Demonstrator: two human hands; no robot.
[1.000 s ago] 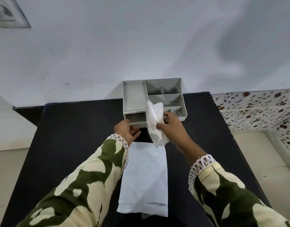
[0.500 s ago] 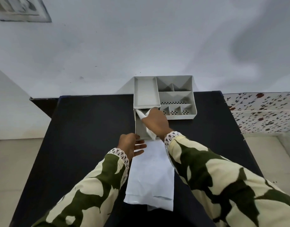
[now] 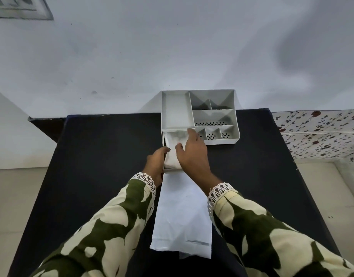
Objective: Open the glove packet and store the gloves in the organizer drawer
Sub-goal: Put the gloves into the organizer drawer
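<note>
A grey organizer (image 3: 177, 112) stands at the far edge of the black table, its lower drawer (image 3: 172, 171) pulled out towards me. White gloves (image 3: 173, 150) lie bunched inside the drawer. My right hand (image 3: 192, 154) rests flat over the gloves, fingers spread, thumb on them. My left hand (image 3: 155, 164) is at the drawer's left side, fingers curled against its wall. The white glove packet (image 3: 182, 220) lies flat on the table between my forearms, just in front of the drawer.
The black table (image 3: 104, 156) has bare surface on both sides of the organizer. A white wall rises directly behind it. A patterned tiled ledge (image 3: 320, 132) sits to the right, and pale floor shows on either side.
My right hand carried the gloves from above the packet into the drawer and now lies flat on them. My left hand moved forward to the drawer's left side.
</note>
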